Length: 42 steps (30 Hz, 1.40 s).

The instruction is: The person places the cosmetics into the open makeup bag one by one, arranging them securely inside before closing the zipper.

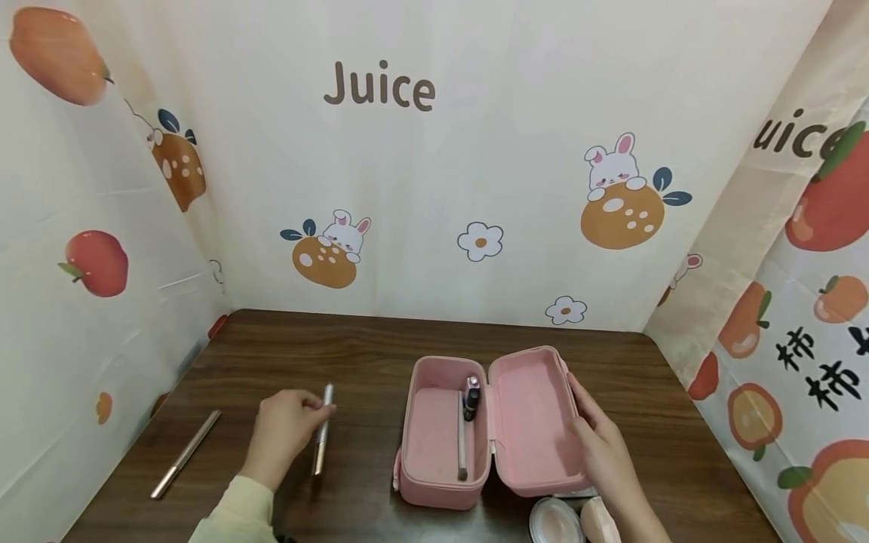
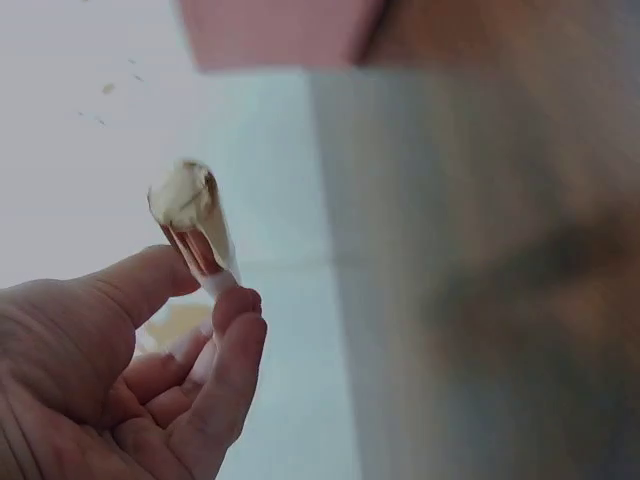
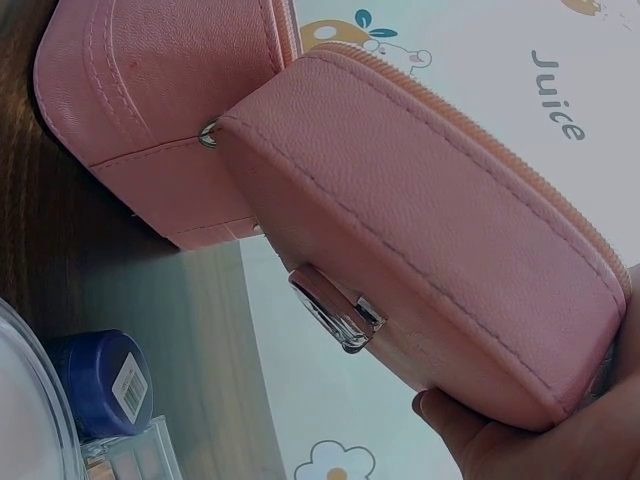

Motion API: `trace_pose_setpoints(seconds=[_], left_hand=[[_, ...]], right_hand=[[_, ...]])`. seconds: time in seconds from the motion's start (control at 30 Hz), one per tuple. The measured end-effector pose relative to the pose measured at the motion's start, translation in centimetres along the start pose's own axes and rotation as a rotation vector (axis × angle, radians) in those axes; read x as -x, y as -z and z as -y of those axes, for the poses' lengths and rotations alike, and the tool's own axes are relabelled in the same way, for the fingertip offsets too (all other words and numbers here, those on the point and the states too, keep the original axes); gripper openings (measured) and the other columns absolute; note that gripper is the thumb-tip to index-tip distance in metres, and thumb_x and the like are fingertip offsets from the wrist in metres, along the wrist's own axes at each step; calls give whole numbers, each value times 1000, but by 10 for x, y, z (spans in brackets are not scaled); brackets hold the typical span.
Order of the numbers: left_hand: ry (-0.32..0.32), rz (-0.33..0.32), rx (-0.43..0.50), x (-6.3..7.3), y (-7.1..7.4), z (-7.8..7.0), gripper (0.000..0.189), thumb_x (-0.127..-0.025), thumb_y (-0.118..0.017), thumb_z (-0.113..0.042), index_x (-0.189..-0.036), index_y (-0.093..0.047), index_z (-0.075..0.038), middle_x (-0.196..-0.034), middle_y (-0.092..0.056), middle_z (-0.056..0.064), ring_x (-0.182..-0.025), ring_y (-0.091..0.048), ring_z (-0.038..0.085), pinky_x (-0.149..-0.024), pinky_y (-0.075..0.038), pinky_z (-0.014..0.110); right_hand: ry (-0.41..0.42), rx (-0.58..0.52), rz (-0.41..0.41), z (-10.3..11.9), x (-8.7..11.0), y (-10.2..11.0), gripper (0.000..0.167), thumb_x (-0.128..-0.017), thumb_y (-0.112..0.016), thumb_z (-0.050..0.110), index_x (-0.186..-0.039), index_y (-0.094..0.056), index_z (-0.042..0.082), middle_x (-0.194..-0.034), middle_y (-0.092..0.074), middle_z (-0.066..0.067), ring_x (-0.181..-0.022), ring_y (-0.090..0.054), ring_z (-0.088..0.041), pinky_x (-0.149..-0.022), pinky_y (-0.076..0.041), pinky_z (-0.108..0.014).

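My left hand (image 1: 281,430) pinches a slim silver-and-gold pen-like tube (image 1: 321,445) between thumb and fingers, left of the pink zippered makeup case (image 1: 434,494). In the left wrist view, the pale rounded end of the tube (image 2: 183,197) points at the camera. With my right hand (image 1: 604,445) I grip the outer edge of the case's lid (image 1: 532,422), which is swung out to the right. Inside the case lie a makeup brush (image 1: 462,445) and a dark tube with a shiny end (image 1: 471,400), both along the right wall.
Another slim gold-and-silver stick (image 1: 185,455) lies on the wooden table (image 1: 366,339) at the left. By my right forearm are a round clear-rimmed compact (image 1: 555,522) and a beige object (image 1: 597,520). The right wrist view shows a blue jar (image 3: 103,384) below the case.
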<state>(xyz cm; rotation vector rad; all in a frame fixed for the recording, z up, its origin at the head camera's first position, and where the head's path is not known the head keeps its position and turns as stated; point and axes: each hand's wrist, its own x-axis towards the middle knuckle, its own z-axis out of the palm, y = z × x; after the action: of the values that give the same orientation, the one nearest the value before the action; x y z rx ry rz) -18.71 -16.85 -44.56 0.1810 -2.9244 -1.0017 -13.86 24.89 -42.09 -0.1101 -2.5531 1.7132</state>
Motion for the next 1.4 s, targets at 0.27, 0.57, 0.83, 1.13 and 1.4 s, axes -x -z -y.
trace_pose_setpoints(seconds=[0.27,0.57,0.83,1.13,1.4], left_hand=[[-99,33,147,-17,-14,-78,17,-81,-79,-26,-80,-77,-9,-64,-69,-4,-57,-58,7,-53,-44,27],[-170,182,243,-22,-62,-132,15,-83,-78,-21,-73,-75,-9,-61,-66,-2,-52,-57,8,-50,-48,24],[-259,109,103,-25,-101,-142,40,-80,-79,-14,-50,-54,-11,-44,-43,-8,-44,-43,8,-46,-39,24],[-343,-48,-155,-22,-124,-148,20,-78,-78,-11,-65,-64,-7,-66,-68,8,-65,-68,24,-63,-56,40],[-228,56,-116,-25,-139,-145,26,-80,-67,-4,-58,-55,-11,-55,-54,1,-52,-51,14,-50,-45,32]], right_hand=[[-13,-7,3,0,-1,0,56,-103,-41,13,-156,-29,23,-159,-30,-10,-118,-43,3,-84,-43,-16],[-29,5,5,0,-2,2,55,-104,-41,14,-156,-27,24,-160,-28,-9,-133,-38,-18,-85,-41,-13],[-33,2,-2,-1,-1,2,55,-103,-42,14,-156,-28,24,-159,-30,-10,-122,-43,-9,-84,-44,-19],[-43,-11,-2,-1,-1,1,56,-103,-43,14,-156,-28,24,-159,-30,-11,-115,-43,0,-84,-44,-20],[-38,14,-5,-1,-2,1,56,-103,-42,12,-156,-29,25,-159,-29,-7,-123,-40,0,-85,-40,-14]])
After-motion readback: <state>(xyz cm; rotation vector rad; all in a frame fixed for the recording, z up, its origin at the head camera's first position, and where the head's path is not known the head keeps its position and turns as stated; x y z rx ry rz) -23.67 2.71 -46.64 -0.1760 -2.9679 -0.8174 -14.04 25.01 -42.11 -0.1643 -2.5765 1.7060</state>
